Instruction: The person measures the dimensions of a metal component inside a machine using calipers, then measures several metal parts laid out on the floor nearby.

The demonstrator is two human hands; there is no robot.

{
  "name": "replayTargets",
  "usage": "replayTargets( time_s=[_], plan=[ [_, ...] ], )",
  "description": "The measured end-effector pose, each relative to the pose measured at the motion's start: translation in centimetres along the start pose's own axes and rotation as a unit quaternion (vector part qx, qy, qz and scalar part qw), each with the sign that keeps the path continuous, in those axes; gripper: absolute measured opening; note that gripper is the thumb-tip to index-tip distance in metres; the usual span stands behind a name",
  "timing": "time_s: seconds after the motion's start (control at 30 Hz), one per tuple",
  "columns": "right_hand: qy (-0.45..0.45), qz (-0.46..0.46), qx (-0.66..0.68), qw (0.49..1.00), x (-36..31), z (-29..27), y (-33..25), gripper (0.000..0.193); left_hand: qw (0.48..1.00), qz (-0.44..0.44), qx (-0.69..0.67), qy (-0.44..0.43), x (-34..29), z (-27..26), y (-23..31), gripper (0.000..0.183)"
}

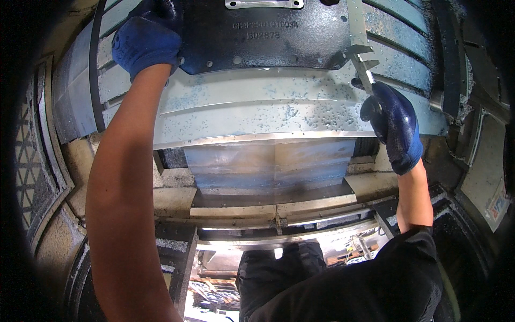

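A dark metal plate [273, 40] with small holes along its edge lies on the slotted machine table [257, 107] at the top middle. My left hand [147, 40], in a blue glove, rests on the plate's left edge and grips it. My right hand [394, 126], also in a blue glove, holds a steel caliper [362, 51] whose jaws sit against the plate's right edge. A silver bracket [264, 4] is fixed at the plate's far side.
The machine table is wet with droplets and chips. Sheet-metal way covers [268, 161] step down toward me below it. Dark enclosure walls [472, 134] curve around both sides. My dark-clothed legs [279, 273] show at the bottom.
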State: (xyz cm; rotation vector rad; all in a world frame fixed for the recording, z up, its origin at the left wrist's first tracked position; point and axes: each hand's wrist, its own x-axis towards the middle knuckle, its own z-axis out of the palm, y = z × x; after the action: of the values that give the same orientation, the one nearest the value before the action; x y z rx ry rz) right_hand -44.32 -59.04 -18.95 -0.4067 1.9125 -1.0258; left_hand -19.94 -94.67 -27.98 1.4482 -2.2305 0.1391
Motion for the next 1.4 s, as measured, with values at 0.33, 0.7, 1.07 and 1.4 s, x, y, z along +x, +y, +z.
replayTargets(
  time_s=[0.33,0.7,1.07,1.4],
  plan=[
    [0.015,-0.111,-0.037,0.993,-0.9,0.2,0.0,0.042,1.000,-0.005,0.000,0.001,0.0,0.0,-0.2,0.059],
    [-0.055,-0.392,-0.303,0.867,-2.6,3.0,-1.0,0.048,0.999,0.026,0.039,-0.018,0.6,-1.3,0.3,0.060],
    [-0.094,-0.414,-0.366,0.828,-2.8,4.3,0.2,0.048,0.999,-0.006,0.033,0.003,0.5,-1.4,1.3,0.060],
    [-0.130,-0.390,-0.367,0.834,-3.1,4.1,-0.4,0.052,1.000,-0.001,0.020,0.000,0.5,-1.0,0.7,0.061]
  ],
)
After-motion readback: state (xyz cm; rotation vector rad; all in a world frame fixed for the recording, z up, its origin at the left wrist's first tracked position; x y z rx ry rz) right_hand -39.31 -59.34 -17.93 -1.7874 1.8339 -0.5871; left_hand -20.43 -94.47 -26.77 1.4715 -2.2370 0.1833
